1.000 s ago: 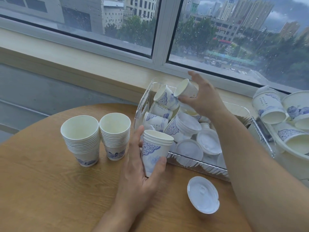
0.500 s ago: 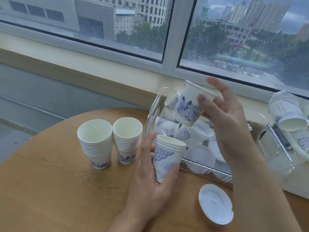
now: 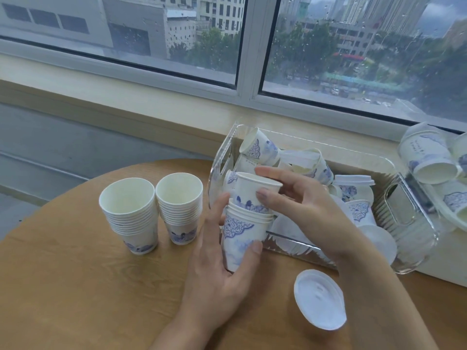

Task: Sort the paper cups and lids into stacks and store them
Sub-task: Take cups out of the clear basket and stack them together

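My left hand (image 3: 217,271) grips a short stack of white cups with blue patterns (image 3: 241,233) standing on the wooden table. My right hand (image 3: 300,200) holds a single paper cup (image 3: 252,190) by its rim, its base sunk partway into the top of that stack. Two taller stacks of cups (image 3: 130,210) (image 3: 180,205) stand side by side to the left. A clear plastic bin (image 3: 414,238) behind my hands holds several loose cups and white lids. One white lid (image 3: 319,299) lies on the table at the front right.
A white tub (image 3: 454,210) at the far right holds larger lidded cups lying on their sides. The round wooden table (image 3: 75,286) ends at its curved left edge. A window sill (image 3: 151,99) and window run along the back.
My right hand has carried the single cup from the bin, turned it upright and lowered it into the stack my left hand holds. The camera view has shifted to the left.
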Demonstrator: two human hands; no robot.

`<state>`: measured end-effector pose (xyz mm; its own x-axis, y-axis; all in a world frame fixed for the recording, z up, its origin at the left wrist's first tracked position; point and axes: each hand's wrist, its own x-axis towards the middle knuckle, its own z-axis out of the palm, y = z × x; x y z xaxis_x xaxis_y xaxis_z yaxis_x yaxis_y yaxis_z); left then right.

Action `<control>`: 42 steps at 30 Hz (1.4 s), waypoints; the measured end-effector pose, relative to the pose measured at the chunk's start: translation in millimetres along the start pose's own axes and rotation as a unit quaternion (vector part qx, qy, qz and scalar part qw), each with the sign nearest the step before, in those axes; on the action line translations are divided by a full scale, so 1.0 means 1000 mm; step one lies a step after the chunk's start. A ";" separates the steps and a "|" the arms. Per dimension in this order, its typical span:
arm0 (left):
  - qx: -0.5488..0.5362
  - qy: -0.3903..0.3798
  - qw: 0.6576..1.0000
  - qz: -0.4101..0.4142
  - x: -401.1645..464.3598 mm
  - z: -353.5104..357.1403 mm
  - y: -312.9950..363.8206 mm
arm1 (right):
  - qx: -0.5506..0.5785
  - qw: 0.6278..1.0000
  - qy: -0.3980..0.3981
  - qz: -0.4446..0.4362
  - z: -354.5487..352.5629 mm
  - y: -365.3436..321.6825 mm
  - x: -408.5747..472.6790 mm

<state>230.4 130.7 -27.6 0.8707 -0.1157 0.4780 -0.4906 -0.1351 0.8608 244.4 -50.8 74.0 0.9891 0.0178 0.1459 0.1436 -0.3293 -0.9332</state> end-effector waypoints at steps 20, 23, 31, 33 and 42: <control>0.017 0.001 1.000 0.010 0.000 0.000 0.000 | -0.006 0.993 -0.106 0.048 -0.004 0.010 -0.002; 0.005 -0.005 1.000 -0.001 0.000 0.000 -0.002 | -0.006 0.993 -0.111 0.051 -0.005 0.011 -0.001; -0.006 0.013 1.000 -0.006 0.001 -0.001 -0.002 | -0.050 0.996 -0.075 0.013 -0.010 0.010 -0.004; -0.002 0.018 1.000 -0.007 0.001 0.000 -0.004 | -0.047 0.999 0.000 -0.015 -0.014 0.009 -0.003; 0.006 0.028 0.999 -0.037 0.000 0.000 0.000 | -0.172 0.932 0.294 -0.126 -0.025 -0.018 0.063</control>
<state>230.6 130.8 -27.7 0.9051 -0.0497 0.4222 -0.4247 -0.1523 0.8924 303.3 -67.6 108.5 0.7226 -0.3515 0.5952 0.2510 -0.6688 -0.6998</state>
